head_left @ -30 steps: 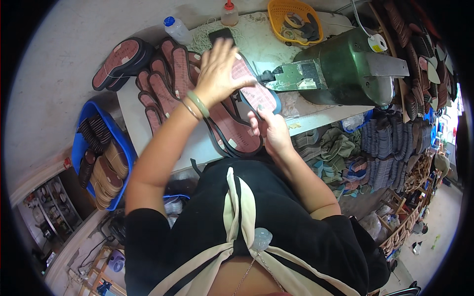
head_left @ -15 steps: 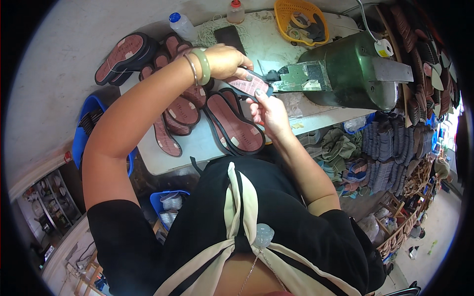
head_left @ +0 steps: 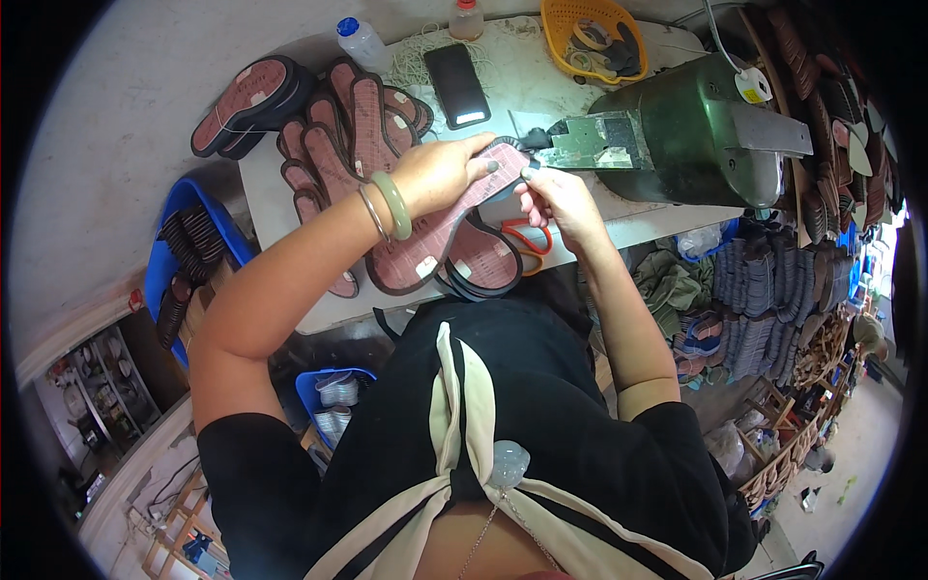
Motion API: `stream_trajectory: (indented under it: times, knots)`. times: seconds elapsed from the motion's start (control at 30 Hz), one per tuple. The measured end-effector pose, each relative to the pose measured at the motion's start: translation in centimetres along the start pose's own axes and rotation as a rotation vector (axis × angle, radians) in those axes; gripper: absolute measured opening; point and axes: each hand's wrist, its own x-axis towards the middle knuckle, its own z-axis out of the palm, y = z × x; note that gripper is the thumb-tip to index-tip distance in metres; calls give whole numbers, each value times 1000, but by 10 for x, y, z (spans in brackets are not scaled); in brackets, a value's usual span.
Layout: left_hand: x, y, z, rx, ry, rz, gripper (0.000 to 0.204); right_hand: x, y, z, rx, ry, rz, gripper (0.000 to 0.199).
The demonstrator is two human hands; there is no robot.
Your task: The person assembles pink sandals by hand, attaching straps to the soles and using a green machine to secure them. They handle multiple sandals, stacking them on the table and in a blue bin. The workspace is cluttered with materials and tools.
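Fingers of the left hand (head_left: 440,174) are closed around a reddish-brown, black-edged shoe insole (head_left: 440,232), held above the table (head_left: 541,92); its tip is pinched by the right hand (head_left: 556,198) beside a green machine (head_left: 696,130).

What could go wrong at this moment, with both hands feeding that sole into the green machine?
1. The right hand pinches the sole close to the machine's metal nose, so fingertips might get caught there.
2. The left hand holds only the sole's upper part; the long lower end hangs free and may swing, skewing the work.
3. The orange-handled scissors lie just under the hands and could be knocked off the table.
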Motion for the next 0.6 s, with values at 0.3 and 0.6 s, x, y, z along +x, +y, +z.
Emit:
stream_trajectory:
  times: [0.3, 0.6]
  knots:
    - [-2, -1, 31, -122, 177, -44, 54, -34, 38, 31, 215, -24, -63, 30]
    - [2, 13, 40, -128, 243, -119, 64, -103, 40, 36, 451, 10, -5, 44]
